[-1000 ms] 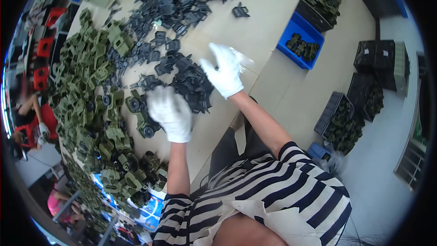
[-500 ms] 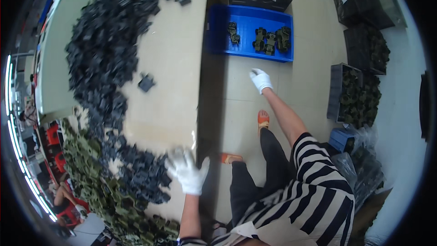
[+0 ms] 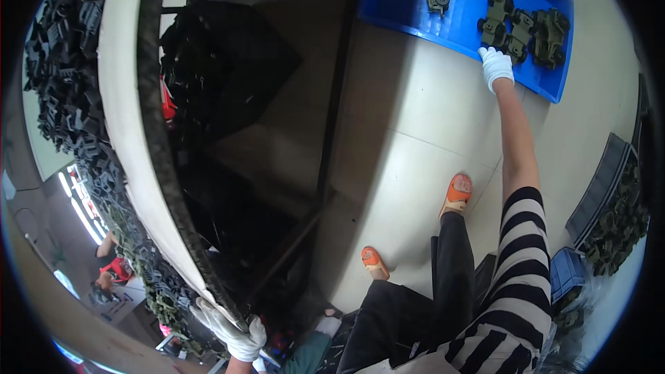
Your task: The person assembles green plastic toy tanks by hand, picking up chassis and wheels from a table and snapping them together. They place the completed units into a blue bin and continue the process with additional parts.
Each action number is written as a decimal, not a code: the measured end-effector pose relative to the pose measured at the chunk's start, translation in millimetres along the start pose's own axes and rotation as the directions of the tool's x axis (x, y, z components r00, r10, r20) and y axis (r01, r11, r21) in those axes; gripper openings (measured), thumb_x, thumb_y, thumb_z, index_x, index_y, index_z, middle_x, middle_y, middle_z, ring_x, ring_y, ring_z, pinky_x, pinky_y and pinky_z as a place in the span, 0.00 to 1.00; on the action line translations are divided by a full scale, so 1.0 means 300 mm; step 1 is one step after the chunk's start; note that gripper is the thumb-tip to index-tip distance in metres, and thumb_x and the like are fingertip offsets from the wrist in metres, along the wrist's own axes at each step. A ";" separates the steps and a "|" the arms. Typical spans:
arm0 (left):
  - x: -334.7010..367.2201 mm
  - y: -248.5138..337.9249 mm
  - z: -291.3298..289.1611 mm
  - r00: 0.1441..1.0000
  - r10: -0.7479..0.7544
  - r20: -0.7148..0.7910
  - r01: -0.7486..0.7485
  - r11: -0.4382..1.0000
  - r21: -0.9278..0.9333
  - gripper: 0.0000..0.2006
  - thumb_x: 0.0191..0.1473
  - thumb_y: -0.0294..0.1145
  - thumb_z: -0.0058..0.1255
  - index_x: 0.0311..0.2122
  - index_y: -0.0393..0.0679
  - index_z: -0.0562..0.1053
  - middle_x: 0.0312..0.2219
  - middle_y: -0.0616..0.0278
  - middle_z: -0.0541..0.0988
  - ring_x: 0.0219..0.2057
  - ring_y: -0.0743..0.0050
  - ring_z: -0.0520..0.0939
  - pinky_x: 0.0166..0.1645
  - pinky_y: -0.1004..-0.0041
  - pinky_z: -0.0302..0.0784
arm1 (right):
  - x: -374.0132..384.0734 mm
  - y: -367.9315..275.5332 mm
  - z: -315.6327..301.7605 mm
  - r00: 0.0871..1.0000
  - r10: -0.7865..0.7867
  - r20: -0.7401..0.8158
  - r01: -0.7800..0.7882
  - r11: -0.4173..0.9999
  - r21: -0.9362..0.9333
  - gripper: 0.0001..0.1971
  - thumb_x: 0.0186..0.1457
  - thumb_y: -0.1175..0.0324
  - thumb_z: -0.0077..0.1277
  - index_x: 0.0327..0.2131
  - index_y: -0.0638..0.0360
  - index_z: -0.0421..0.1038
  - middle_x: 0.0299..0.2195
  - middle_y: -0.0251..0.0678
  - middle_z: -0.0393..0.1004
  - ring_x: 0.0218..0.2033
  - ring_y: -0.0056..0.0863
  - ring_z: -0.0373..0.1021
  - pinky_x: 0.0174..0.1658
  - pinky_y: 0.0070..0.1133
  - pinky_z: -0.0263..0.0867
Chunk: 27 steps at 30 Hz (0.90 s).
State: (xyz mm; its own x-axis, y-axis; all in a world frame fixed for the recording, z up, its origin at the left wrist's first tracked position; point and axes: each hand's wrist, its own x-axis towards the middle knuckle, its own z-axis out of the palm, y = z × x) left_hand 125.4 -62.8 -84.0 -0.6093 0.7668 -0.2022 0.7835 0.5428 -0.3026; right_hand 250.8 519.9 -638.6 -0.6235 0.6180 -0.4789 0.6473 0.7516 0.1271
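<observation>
My right hand (image 3: 496, 66), in a white glove, reaches down to the rim of a blue plastic crate (image 3: 457, 24) on the floor, touching it beside olive-green toy vehicles (image 3: 521, 26) lying inside. I cannot tell whether the fingers hold one. My left hand (image 3: 232, 331), also gloved, grips the dark edge of the table (image 3: 128, 166) at the lower left. Dark grey plastic parts (image 3: 62, 76) are heaped on the tabletop, with green ones (image 3: 149, 273) further along.
A black metal frame and dark bins (image 3: 228, 83) sit under the table. My feet wear orange sandals (image 3: 455, 195) on the pale tiled floor. Black crates of green parts (image 3: 613, 215) stand at the right. Another person (image 3: 114, 270) sits beyond the table.
My head has tipped further down and the view swung under the table. The right hand went from above the floor to the blue crate's rim. The left hand moved to the table edge.
</observation>
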 end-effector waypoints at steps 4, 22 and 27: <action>-0.034 -0.020 -0.011 1.000 -0.002 -0.008 0.001 1.000 -0.027 0.43 0.56 0.45 0.48 0.69 0.39 0.41 0.67 0.36 0.47 0.68 0.29 0.47 0.65 0.29 0.36 | -0.231 -0.156 0.095 0.981 -0.180 -0.077 0.179 0.984 -0.025 0.11 0.57 0.74 0.44 0.42 0.48 0.67 0.37 0.35 0.73 0.39 0.33 0.75 0.40 0.32 0.69; -0.012 -0.047 0.005 0.972 -0.059 -0.228 0.004 0.972 -0.236 0.38 0.48 0.46 0.61 0.62 0.41 0.61 0.61 0.45 0.64 0.64 0.35 0.58 0.67 0.39 0.44 | -1.693 -0.928 0.281 0.914 -0.273 0.300 0.145 0.910 0.389 0.26 0.52 0.56 0.58 0.53 0.49 0.65 0.46 0.40 0.71 0.46 0.41 0.72 0.49 0.38 0.66; -0.022 -0.095 -0.027 0.902 -0.114 -0.417 -0.139 0.838 -0.528 0.27 0.41 0.43 0.62 0.47 0.43 0.72 0.48 0.53 0.74 0.55 0.44 0.69 0.61 0.45 0.57 | -1.759 -0.893 -0.065 0.996 -0.057 0.064 -0.022 0.555 0.831 0.19 0.56 0.63 0.56 0.49 0.60 0.72 0.46 0.47 0.75 0.48 0.41 0.73 0.54 0.30 0.67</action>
State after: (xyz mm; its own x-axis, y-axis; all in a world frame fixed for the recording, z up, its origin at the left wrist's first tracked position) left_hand 108.2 -80.5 -66.7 -0.5874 0.7727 0.2405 0.8054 0.5293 0.2667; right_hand 397.8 -3.0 -403.1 -0.6299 0.5585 -0.5397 0.7374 0.2120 -0.6413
